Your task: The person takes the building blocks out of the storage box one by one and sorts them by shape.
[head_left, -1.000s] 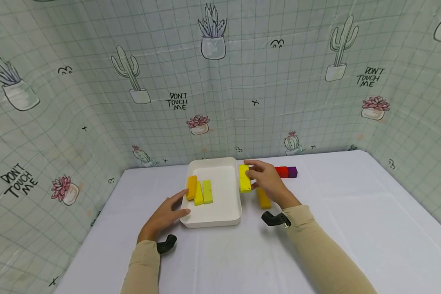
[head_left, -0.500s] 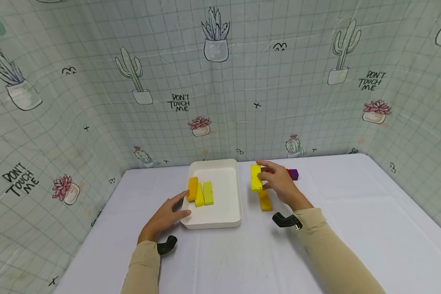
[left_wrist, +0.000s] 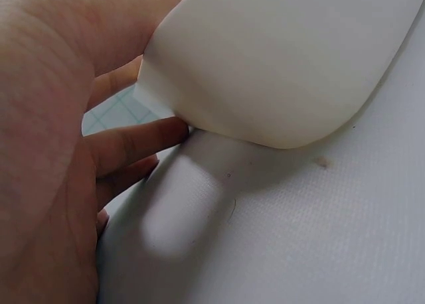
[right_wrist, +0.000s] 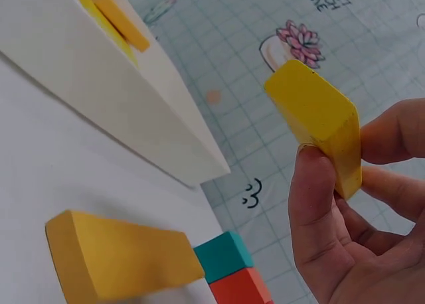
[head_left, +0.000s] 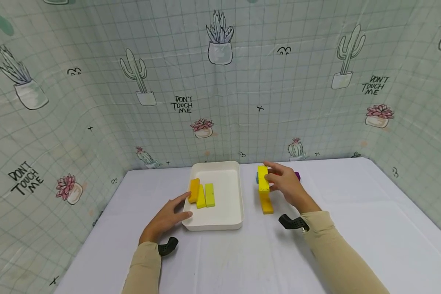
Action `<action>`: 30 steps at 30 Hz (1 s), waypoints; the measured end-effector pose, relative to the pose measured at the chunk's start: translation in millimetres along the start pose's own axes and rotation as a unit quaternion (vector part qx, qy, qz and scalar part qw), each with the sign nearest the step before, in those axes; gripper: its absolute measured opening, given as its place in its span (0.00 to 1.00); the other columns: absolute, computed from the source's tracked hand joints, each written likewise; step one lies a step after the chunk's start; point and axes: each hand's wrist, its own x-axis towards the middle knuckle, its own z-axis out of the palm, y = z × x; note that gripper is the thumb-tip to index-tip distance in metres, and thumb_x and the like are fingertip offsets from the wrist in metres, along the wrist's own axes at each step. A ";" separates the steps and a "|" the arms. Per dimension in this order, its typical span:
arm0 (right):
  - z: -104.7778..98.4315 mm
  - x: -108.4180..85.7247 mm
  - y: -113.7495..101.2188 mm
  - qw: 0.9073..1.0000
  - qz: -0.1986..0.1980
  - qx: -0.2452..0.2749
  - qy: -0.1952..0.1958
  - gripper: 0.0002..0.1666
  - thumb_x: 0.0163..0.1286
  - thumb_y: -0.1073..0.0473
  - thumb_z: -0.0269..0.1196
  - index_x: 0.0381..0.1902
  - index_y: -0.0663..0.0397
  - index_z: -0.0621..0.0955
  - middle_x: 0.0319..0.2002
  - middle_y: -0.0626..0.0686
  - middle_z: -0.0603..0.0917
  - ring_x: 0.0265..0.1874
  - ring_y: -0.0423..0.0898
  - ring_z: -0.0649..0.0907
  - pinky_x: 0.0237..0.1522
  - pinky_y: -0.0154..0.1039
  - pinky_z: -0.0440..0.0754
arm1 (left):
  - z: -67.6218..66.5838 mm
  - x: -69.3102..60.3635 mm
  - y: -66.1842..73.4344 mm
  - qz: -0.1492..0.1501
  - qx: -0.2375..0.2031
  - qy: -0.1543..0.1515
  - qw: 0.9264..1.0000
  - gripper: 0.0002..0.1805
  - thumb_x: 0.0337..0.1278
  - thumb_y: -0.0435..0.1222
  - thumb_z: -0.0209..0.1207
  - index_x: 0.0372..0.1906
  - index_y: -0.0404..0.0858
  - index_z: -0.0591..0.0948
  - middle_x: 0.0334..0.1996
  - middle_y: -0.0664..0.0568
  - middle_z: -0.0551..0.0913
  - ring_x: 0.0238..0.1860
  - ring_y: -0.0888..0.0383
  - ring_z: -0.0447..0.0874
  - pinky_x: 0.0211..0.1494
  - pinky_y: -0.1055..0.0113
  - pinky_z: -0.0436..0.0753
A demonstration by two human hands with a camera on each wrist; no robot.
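Observation:
A yellow rectangular block (head_left: pixel 263 178) is raised above the table, pinched between the thumb and fingers of my right hand (head_left: pixel 288 184). Below it, an orange-yellow block (head_left: pixel 267 205) lies on the cloth, partly covered in the head view. My left hand (head_left: pixel 168 218) holds the near-left side of a white tray (head_left: pixel 229 204), with its thumb over the rim and other fingers along the outer wall. Inside the tray, an orange block (head_left: pixel 194 190) leans at the left wall beside a yellow block (head_left: pixel 201 197) and a yellow-green block (head_left: pixel 210 195).
Behind the right hand sits a row of blocks: a teal one (right_wrist: pixel 224 256) and a red one (right_wrist: pixel 240 287) show in the right wrist view, and a purple one (head_left: pixel 297 176) peeks out in the head view. A patterned curtain (head_left: pixel 242 81) stands behind the white-covered table.
My right hand has carried the yellow block rightward, away from the tray's right edge to above the orange-yellow block. The left hand keeps its place on the tray.

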 end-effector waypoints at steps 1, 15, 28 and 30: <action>-0.9 -0.6 0.9 1.000 0.002 -0.002 -0.001 0.35 0.71 0.63 0.57 0.76 0.51 0.67 0.67 0.64 0.70 0.52 0.59 0.76 0.42 0.40 0.86 | 0.1 0.1 -0.3 0.000 0.001 0.001 1.000 0.42 0.59 0.50 0.66 0.77 0.56 0.63 0.79 0.46 0.55 0.78 0.35 0.40 0.72 0.29 0.43; -19.0 -7.3 11.5 0.999 0.002 -0.042 0.000 0.34 0.73 0.63 0.57 0.75 0.55 0.66 0.66 0.64 0.71 0.54 0.58 0.75 0.40 0.39 0.86 | -0.9 1.2 0.5 0.013 0.008 0.007 1.000 0.41 0.60 0.49 0.65 0.77 0.55 0.64 0.78 0.46 0.56 0.78 0.35 0.41 0.72 0.28 0.45; -31.5 -11.7 25.5 0.996 0.025 -0.079 -0.015 0.33 0.71 0.64 0.58 0.73 0.57 0.68 0.62 0.65 0.74 0.48 0.57 0.77 0.40 0.41 0.87 | -0.3 3.0 -1.4 0.010 -0.005 0.003 1.000 0.41 0.59 0.50 0.65 0.77 0.56 0.64 0.78 0.46 0.56 0.78 0.36 0.43 0.72 0.29 0.46; -32.4 -11.9 26.7 0.995 0.027 -0.090 -0.015 0.33 0.71 0.64 0.58 0.73 0.58 0.67 0.61 0.65 0.74 0.47 0.56 0.77 0.40 0.41 0.87 | -0.5 2.7 -1.2 0.011 -0.005 0.003 1.000 0.41 0.59 0.50 0.65 0.77 0.56 0.64 0.78 0.46 0.56 0.78 0.36 0.44 0.72 0.29 0.47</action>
